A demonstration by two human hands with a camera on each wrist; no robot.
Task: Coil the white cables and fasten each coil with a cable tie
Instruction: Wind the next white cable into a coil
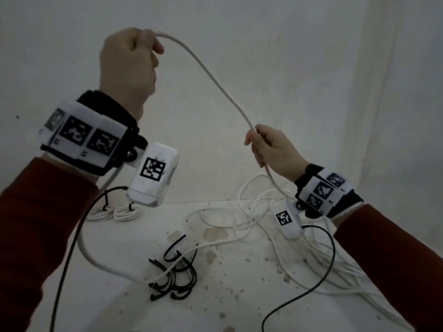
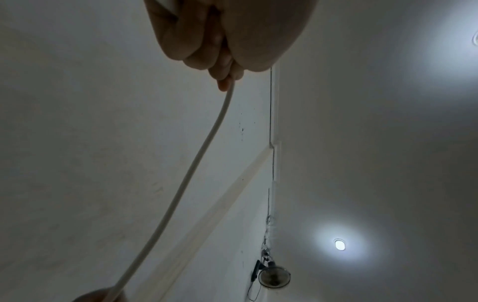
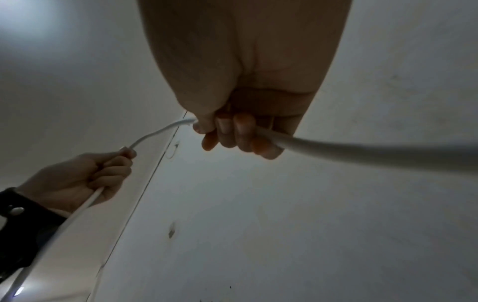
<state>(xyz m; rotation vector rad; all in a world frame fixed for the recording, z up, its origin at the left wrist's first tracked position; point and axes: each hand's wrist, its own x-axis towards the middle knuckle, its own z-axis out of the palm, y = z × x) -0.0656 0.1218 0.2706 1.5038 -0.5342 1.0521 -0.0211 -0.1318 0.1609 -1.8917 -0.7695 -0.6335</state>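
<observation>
A white cable arcs through the air between my two hands. My left hand is raised high and grips it in a fist; the cable runs out from under its fingers. My right hand, lower and to the right, curls around the same cable. In the right wrist view my left hand shows at the left, gripping the cable. A tangle of loose white cables lies on the table at the right. Black cable ties lie in a heap at centre front.
Two coiled white cables, each fastened with a black tie, lie at the back left of the stained white table. Black camera leads hang from both wrists. White walls close in behind and at the right.
</observation>
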